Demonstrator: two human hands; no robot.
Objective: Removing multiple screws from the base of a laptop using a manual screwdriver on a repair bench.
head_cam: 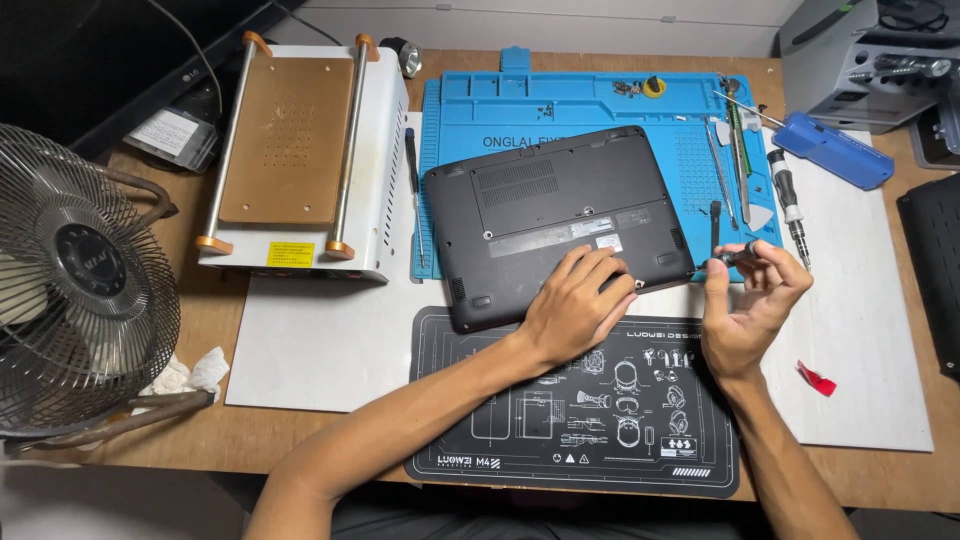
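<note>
nearest the edge of the wooden desk (pixel 880 470) lies a black printed work mat (pixel 590 420), both forearms crossing over it. just past it, the left hand (pixel 575 305) rests flat, fingers spread, on the near edge of an upturned black laptop (pixel 545 215), pressing on its bottom cover rather than gripping it. to its right, the right hand (pixel 750 300) is raised palm up, thumb and fingertips pinched on a small dark screwdriver (pixel 735 255) just beside the laptop's near right corner. the laptop sits half on a blue silicone repair mat (pixel 560 100) and half on a white sheet (pixel 860 330). a red scrap (pixel 815 378) lies on that sheet. further back, tweezers (pixel 722 170) and another screwdriver (pixel 788 200) lie on the blue mat, with a blue case (pixel 835 150) beyond. far left stand a white heating plate machine (pixel 300 160) and a wire fan (pixel 75 280).
</note>
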